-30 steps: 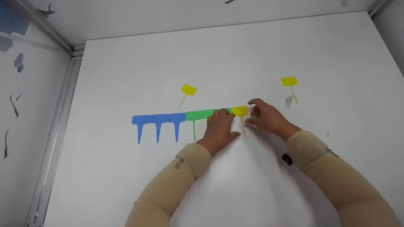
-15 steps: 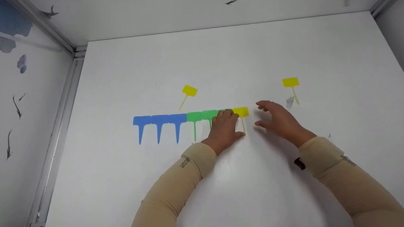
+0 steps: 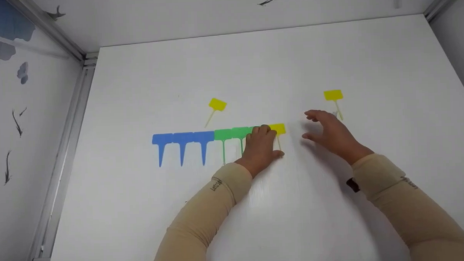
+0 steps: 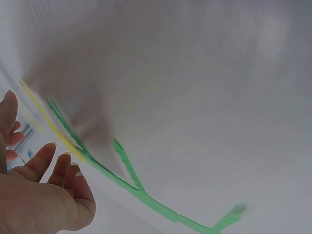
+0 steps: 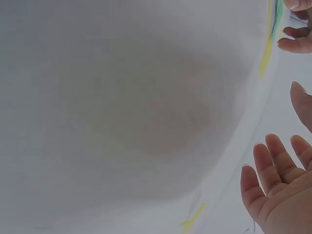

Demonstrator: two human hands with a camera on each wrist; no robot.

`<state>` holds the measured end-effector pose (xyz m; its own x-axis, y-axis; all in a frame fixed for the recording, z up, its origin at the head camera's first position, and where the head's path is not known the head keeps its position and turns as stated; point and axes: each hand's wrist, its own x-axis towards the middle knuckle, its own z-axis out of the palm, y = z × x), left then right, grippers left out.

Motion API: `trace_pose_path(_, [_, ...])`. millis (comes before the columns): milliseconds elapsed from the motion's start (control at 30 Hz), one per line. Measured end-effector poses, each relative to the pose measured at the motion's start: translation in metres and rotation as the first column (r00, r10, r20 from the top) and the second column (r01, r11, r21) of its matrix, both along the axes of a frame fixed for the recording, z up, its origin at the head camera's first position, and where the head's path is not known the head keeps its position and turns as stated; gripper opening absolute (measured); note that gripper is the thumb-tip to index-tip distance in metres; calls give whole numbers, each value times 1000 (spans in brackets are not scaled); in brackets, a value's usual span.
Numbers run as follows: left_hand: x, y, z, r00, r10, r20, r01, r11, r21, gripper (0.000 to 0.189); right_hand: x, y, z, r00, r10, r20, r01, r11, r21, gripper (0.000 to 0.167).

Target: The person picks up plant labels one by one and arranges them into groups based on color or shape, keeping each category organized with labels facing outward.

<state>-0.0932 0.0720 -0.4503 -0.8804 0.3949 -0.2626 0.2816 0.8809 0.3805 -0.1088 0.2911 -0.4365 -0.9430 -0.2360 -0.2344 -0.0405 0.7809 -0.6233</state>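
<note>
Flat T-shaped plant labels lie in a row on the white table. Three blue plant labels (image 3: 183,137) are at the left, then green plant labels (image 3: 239,133), then one yellow plant label (image 3: 279,129) at the right end. My left hand (image 3: 260,149) lies over the green-yellow join, relaxed fingers at the upper edge, hiding part of the row. In the left wrist view its fingertips are close to the yellow label (image 4: 53,126), pinching nothing. My right hand (image 3: 334,136) hovers right of the row, fingers loosely bent, holding nothing.
A loose yellow plant label (image 3: 217,104) lies tilted above the row. Another yellow plant label (image 3: 333,95) lies at the upper right, its stem tip near my right hand. White panels patterned with dark sprigs border the table (image 3: 137,83) at the left and back.
My right hand has drawn away from the row's yellow label, rightward toward the loose yellow one. My left hand has slid slightly right, covering more of the row's yellow label.
</note>
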Motion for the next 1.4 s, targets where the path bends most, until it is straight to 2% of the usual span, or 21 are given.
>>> trace_pose_path(233, [-1, 4, -4, 1000, -4, -24, 4, 1000, -12, 60, -8, 15, 5, 999, -40, -8, 40, 999, 6, 64])
trace_pose_path(467, [-1, 5, -6, 999, 0, -33, -1, 1000, -21, 61, -18, 32, 7, 997, -80, -15, 79, 995, -53, 66])
trace_pose_path(700, [0, 5, -5, 998, -25, -49, 22, 998, -60, 61, -28, 46, 9, 991, -136, 12, 137, 986, -98, 74])
trace_pose_path(1133, [1, 7, -4, 997, -44, -59, 38, 995, -97, 61, -43, 70, 15, 983, -176, 51, 178, 983, -35, 75])
trace_pose_path(1400, [0, 6, -4, 999, -23, -37, 19, 997, -81, 61, -51, 83, 9, 985, -169, 42, 168, 986, 16, 74])
